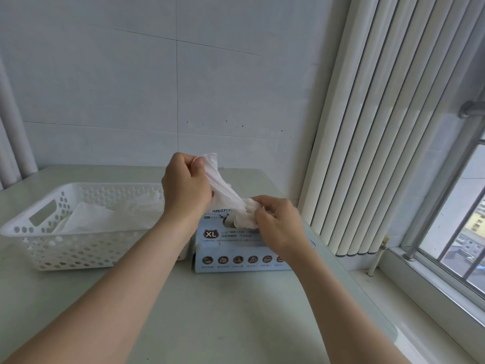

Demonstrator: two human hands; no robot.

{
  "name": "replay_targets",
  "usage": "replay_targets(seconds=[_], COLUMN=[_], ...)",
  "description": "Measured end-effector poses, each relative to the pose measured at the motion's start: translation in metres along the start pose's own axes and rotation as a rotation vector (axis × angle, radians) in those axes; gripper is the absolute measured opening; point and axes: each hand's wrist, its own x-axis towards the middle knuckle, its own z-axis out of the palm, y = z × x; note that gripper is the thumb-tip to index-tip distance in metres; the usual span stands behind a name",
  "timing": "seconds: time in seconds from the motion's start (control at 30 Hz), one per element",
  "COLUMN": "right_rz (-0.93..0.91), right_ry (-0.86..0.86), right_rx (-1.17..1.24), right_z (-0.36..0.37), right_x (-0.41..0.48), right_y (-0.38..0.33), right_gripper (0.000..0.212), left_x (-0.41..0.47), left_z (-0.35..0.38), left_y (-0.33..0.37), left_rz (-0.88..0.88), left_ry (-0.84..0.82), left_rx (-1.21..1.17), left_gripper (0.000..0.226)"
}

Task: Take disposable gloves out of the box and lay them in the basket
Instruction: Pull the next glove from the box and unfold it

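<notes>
The left hand (186,186) and right hand (278,219) pinch a thin white disposable glove (223,186), stretched diagonally over the pale blue cardboard box (236,249). The white perforated plastic basket (65,248) lies at frame left, nearer the left hand.

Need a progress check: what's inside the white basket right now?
The basket holds a loose pile of white gloves; how many cannot be told. The left forearm covers its right end.

The left hand (186,186), raised, and the right hand (277,222), lower, pinch one glove (223,186), forearms extended forward.
</notes>
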Motion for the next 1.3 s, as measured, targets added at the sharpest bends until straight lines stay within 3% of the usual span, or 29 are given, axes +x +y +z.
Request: replay_targets(seconds=[0.1, 0.23, 0.37, 0.47, 0.53, 0.63, 0.77, 0.9, 1.0, 1.13, 1.23, 1.3], right_rz=[0.072, 0.119, -0.005, -0.048, -0.117, -0.245, -0.325, -0.185, -0.033, 0.002, -0.004, 0.024], right_ry=[0.085, 0.213, 0.122, 0.068, 0.107, 0.199, 0.272, 0.248, 0.207, 0.111, 0.052, 0.008], right_rx=[0.127, 0.286, 0.163, 0.148, 0.114, -0.091, -0.034, -0.037, -0.198, -0.380, -0.356, -0.260], right_z=[-0.004, -0.007, -0.004, -0.006, -0.005, 0.004, 0.015, 0.019, 0.018, 0.017, 0.015, 0.011], right_x=[-0.001, -0.002, -0.004, -0.009, -0.011, -0.013, -0.012, -0.008, -0.008, -0.010, -0.010, -0.009], right_y=[-0.001, -0.002, -0.004, -0.009, -0.011, -0.008, -0.012, -0.013, -0.010, -0.010, -0.014, -0.015], right_gripper=[0.049, 0.067, 0.062, 0.042, 0.036, 0.054, 0.042, 0.042, 0.050, 0.063, 0.070, 0.061], left_x=[0.000, -0.001, -0.003, -0.005, -0.005, -0.008, -0.015, -0.018, -0.017, -0.015, -0.012, -0.012], left_z=[0.001, 0.001, 0.000, -0.001, -0.001, 0.002, 0.004, 0.005, 0.007, 0.008, 0.007, 0.007], left_y=[-0.001, -0.002, 0.004, 0.007, 0.010, 0.016, 0.025, 0.030, 0.029, 0.024, 0.024, 0.026], left_rz=[-0.128, -0.129, -0.071, -0.024, -0.004, 0.034, 0.181, 0.233, 0.152, 0.046, -0.028, -0.058], left_ry=[-0.102, -0.165, -0.189, -0.262, -0.292, -0.308, -0.260, -0.233, -0.253, -0.242, -0.233, -0.240], left_rx=[0.024, 0.129, 0.171, 0.204, 0.194, 0.239, 0.283, 0.201, 0.068, -0.045, -0.193, -0.258], left_gripper=[0.020, 0.022, 0.021, 0.020, 0.020, 0.019, 0.016, 0.017, 0.019, 0.018, 0.016, 0.016])
